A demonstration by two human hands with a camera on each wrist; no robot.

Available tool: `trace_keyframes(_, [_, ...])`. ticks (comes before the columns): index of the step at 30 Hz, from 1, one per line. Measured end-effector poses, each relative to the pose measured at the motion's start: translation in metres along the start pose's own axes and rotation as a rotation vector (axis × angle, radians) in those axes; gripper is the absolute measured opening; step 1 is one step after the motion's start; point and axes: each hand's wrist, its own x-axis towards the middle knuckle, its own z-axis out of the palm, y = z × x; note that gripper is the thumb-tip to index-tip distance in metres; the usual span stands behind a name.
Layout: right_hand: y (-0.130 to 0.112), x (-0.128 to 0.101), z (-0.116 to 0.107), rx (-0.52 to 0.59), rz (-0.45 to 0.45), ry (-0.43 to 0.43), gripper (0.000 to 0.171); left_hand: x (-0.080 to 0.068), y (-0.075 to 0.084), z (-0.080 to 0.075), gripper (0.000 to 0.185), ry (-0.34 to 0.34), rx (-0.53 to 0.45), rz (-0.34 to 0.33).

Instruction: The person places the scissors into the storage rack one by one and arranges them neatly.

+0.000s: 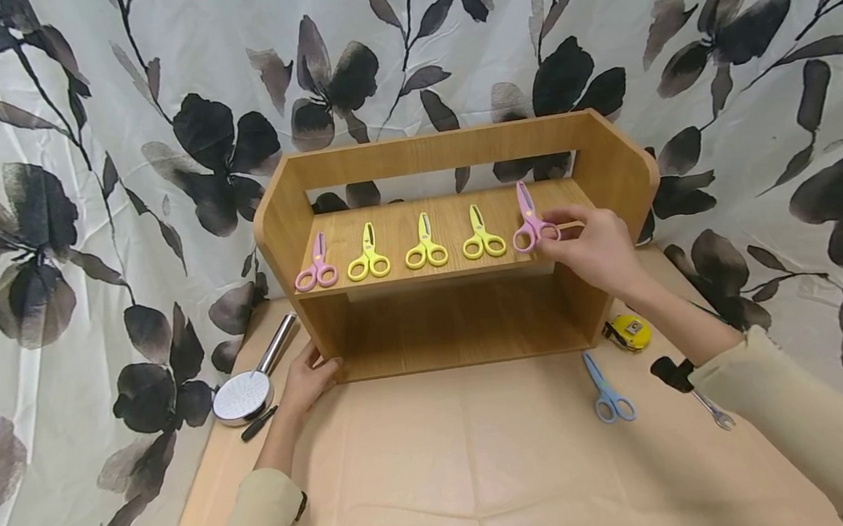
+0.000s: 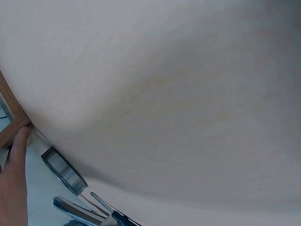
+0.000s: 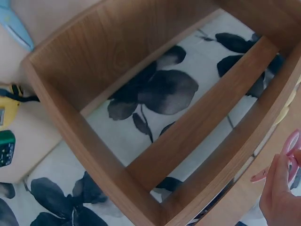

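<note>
My right hand pinches a pair of pink scissors by a handle loop at the right end of the upper shelf. Its blades point up and back. In the right wrist view, the right hand grips the pink scissors beside the shelf edge. Along the sloped upper shelf of a wooden rack lie another pink pair at the left and three yellow scissors, blades pointing back. My left hand holds the rack's lower left corner, thumb in front; the left wrist view shows a finger against the wood.
Blue scissors lie on the table right of centre, near a yellow tape measure and a wrench. Left of the rack are a shower head and a black pen-like tool. A floral curtain hangs behind.
</note>
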Motion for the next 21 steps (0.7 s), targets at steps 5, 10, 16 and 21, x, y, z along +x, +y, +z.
trace_keyframes(5, [0.003, 0.021, 0.0, -0.055, 0.038, -0.037, 0.044, 0.0, -0.001, 0.0, 0.075, -0.004, 0.002, -0.002])
trace_keyframes(10, [0.009, 0.034, 0.001, -0.102, 0.067, -0.091, 0.044, -0.001, -0.001, -0.001, 0.074, -0.004, 0.007, -0.005])
trace_keyframes(16, [0.006, 0.045, -0.002, -0.142, 0.094, -0.173, 0.044, 0.0, -0.001, -0.003, 0.072, -0.003, 0.008, 0.006])
trace_keyframes(21, [0.001, 0.056, -0.006, -0.216, 0.062, -0.239, 0.043, 0.0, -0.002, -0.002, 0.071, -0.014, 0.0, 0.011])
